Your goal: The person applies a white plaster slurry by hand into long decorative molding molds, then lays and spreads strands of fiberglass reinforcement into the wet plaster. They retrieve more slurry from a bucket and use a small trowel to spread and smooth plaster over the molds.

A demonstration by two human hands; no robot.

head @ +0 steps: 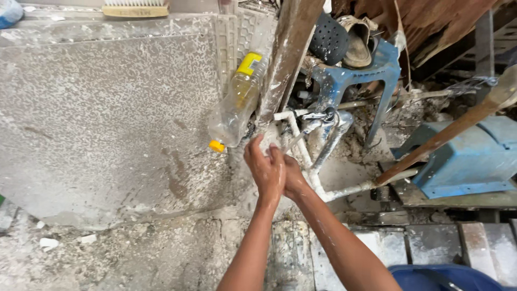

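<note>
Hands pressed palm to palm, left hand (265,170) against right hand (293,178), right under the tap (318,119) on the white pipes (301,153), probably rinsing. Upside-down plastic bottle (236,102) hangs just beside them, by the concrete slab's (107,118) right edge.

2 hands (277,172), 1 bottle (235,105), 1 stool (385,67), 1 brush (135,8), 2 shoes (344,37).
</note>
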